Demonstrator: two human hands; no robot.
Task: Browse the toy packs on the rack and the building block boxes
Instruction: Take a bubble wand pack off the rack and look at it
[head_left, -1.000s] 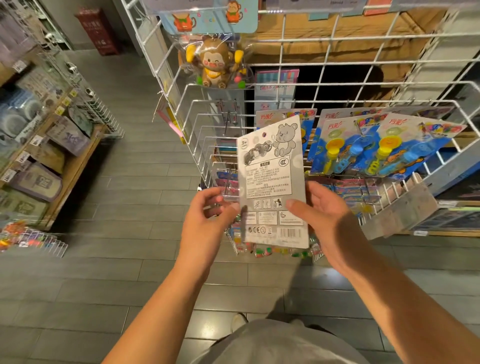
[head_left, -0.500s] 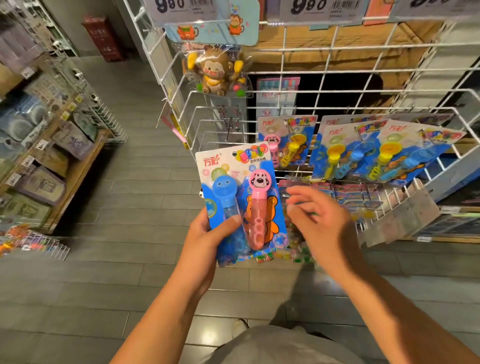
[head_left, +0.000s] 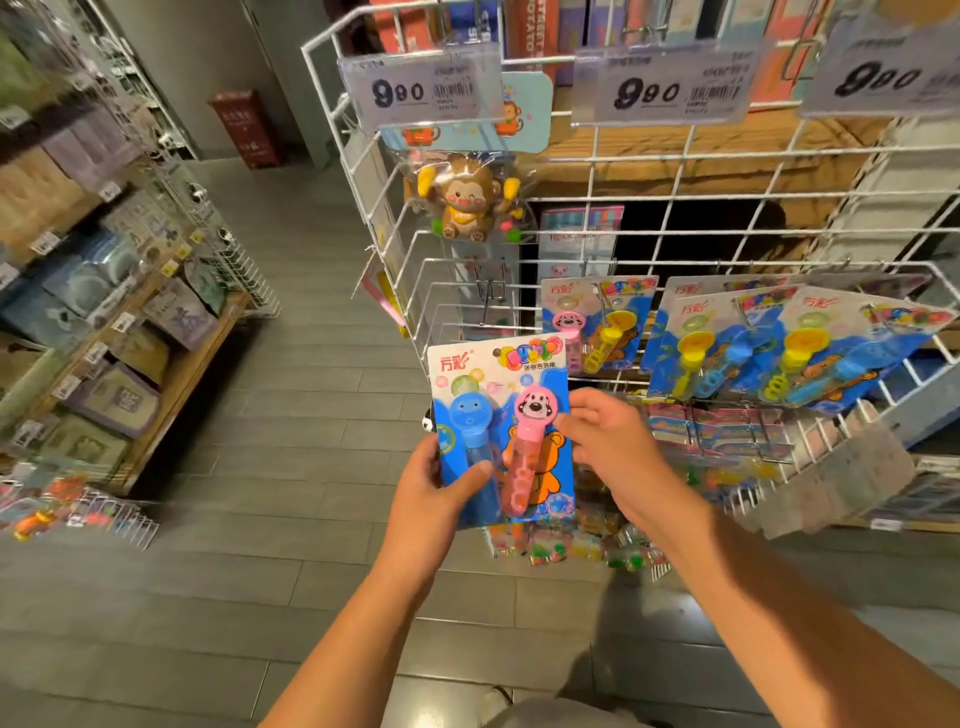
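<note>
My left hand (head_left: 441, 486) grips the lower left edge of a toy pack (head_left: 501, 426), thumb pressed across the front and fingers curled behind the card. My right hand (head_left: 610, 441) pinches the pack's right edge at about mid-height, fingertips on the card. The pack faces me, upright and slightly tilted, held in front of the white wire rack (head_left: 649, 150). Its blue card carries two bubble wands: a blue wand (head_left: 470, 431) on the left and a pink wand (head_left: 524, 441) with a dog face on the right, over a drawn orange bear. Red Chinese brand characters sit at the top left and a colourful bubble logo with a line of Chinese text at the top right; I cannot read them surely. Just behind, more packs of the same kind (head_left: 727, 343) hang on the rack's hooks, with yellow and blue wands. Higher up hangs a brown monkey toy (head_left: 470, 202) in a clear bag. Above it, price tags (head_left: 421, 91) clipped to the top wire show large digits that look like 9.90, with barcodes beside them. To the far left stands a wooden shelf (head_left: 171, 364) of boxed goods with small labels too blurred to read.
</note>
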